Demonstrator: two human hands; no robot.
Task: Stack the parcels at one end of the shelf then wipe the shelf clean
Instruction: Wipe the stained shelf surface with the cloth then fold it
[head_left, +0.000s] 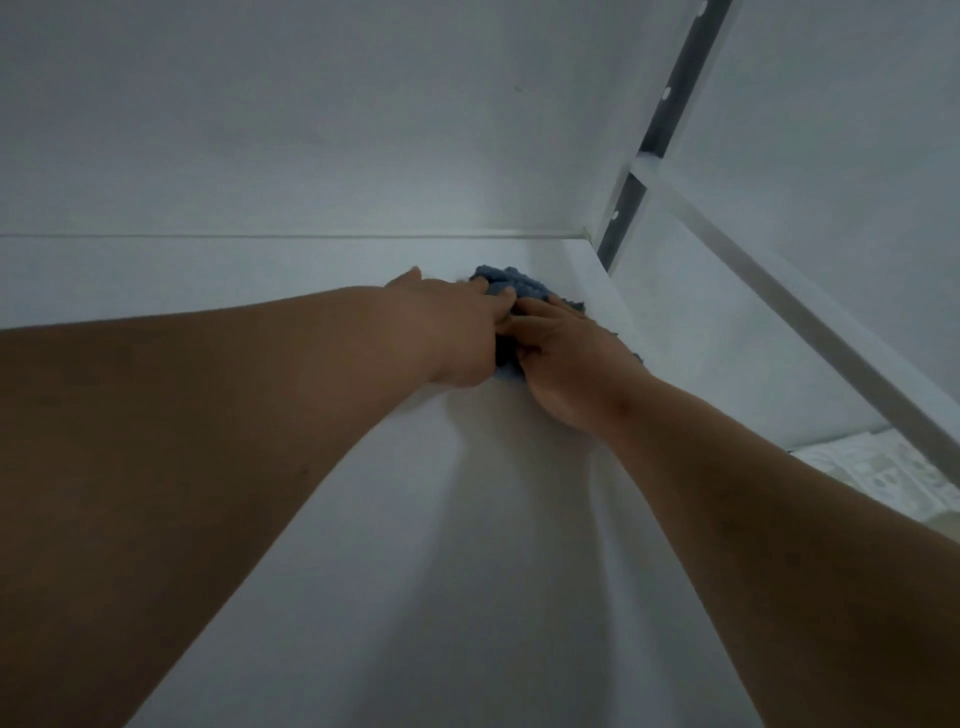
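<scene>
Both hands press a bunched blue cloth (511, 286) onto the white shelf (441, 519), close to its back right corner by the perforated metal upright (626, 208). The left hand (457, 322) curls its fingers (503, 301) over the cloth; the right hand (563, 358) lies flat on it, fingers together. No parcels are in view. Judging from here, the wadded cloth could skip the corner seam, leaving dust there.
</scene>
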